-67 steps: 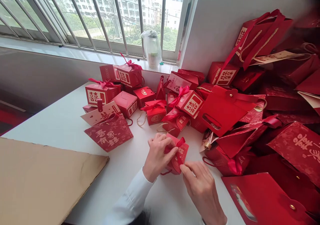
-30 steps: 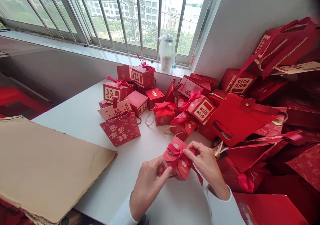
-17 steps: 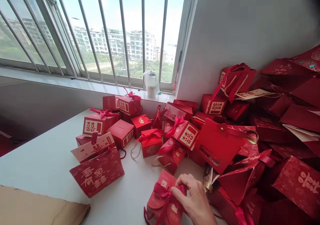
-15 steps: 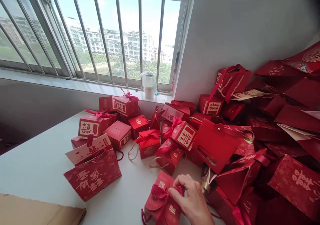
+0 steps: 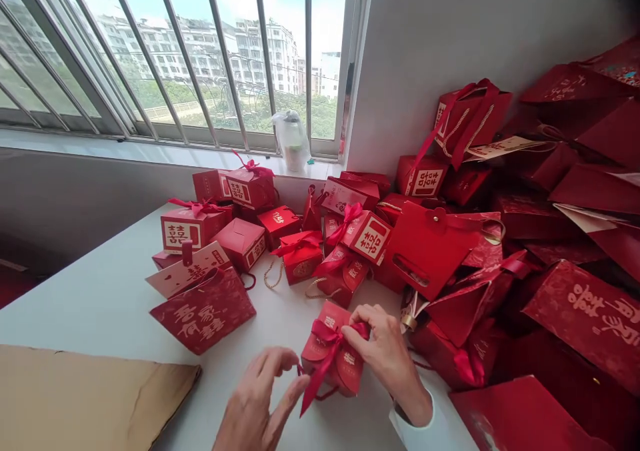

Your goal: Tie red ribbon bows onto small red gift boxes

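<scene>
A small red gift box (image 5: pixel 330 357) with a red ribbon stands on the white table (image 5: pixel 100 297) in front of me. My right hand (image 5: pixel 383 354) pinches the ribbon bow at the box's top right. My left hand (image 5: pixel 257 401) reaches in from below; its thumb and forefinger pinch the ribbon's loose tail at the box's lower left.
Behind the box lie several red gift boxes (image 5: pixel 190 227) and a red paper bag (image 5: pixel 205 311). A heap of larger red bags (image 5: pixel 525 237) fills the right side up to the wall. A brown cardboard sheet (image 5: pixel 85 397) lies at left. A bagged jar (image 5: pixel 293 137) stands on the window sill.
My view tipped up and came back down. My left hand was out of sight and is back at the ribbon tail. The right hand stayed on the bow.
</scene>
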Demonstrator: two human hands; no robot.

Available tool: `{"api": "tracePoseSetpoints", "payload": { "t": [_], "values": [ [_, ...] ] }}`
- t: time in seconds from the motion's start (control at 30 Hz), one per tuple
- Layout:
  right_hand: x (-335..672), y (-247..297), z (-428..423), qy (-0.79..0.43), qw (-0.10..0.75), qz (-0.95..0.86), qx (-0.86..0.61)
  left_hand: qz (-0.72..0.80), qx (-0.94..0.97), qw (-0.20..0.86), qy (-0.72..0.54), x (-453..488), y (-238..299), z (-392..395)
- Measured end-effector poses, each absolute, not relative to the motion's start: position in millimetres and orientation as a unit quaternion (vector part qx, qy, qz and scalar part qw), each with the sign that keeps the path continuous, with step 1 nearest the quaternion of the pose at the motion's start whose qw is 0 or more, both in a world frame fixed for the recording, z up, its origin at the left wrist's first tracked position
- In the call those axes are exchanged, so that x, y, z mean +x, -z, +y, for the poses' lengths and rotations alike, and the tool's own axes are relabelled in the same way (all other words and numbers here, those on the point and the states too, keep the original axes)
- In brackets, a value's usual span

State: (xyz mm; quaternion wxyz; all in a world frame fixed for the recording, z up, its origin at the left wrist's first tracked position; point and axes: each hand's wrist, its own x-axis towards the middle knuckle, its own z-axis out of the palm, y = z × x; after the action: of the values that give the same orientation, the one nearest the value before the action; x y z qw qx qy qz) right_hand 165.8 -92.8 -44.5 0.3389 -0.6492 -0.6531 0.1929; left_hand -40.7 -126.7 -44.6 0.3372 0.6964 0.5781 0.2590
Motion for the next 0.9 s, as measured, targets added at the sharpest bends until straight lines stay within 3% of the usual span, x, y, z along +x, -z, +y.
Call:
{"api": "tracePoseSetpoints", "payload": {
  "t": [0.17, 0.33, 0.5, 0.7, 0.9],
  "values": [
    [162.0, 50.5, -106.5, -0.161, 0.357, -0.614, -0.685, 0.571, 0.732, 0.266, -0.261, -3.8, 45.8, -127.7],
    [161.5, 49.4, -116.6, -0.199, 0.357, -0.571, -0.712, 0.546, 0.724, 0.31, -0.285, -3.8, 47.1, -121.5],
    [167.7, 44.4, -115.4, -0.287, 0.379, -0.537, -0.697, 0.531, 0.654, 0.454, -0.289, -10.2, 46.8, -111.5],
    [167.8, 49.1, -116.1, -0.289, 0.409, -0.524, -0.689, 0.482, 0.476, 0.668, -0.308, -7.1, 60.1, -113.8],
    [167.1, 53.9, -116.9, -0.291, 0.399, -0.513, -0.702, 0.465, 0.346, 0.747, -0.326, -6.0, 73.7, -114.9]
  ]
}}
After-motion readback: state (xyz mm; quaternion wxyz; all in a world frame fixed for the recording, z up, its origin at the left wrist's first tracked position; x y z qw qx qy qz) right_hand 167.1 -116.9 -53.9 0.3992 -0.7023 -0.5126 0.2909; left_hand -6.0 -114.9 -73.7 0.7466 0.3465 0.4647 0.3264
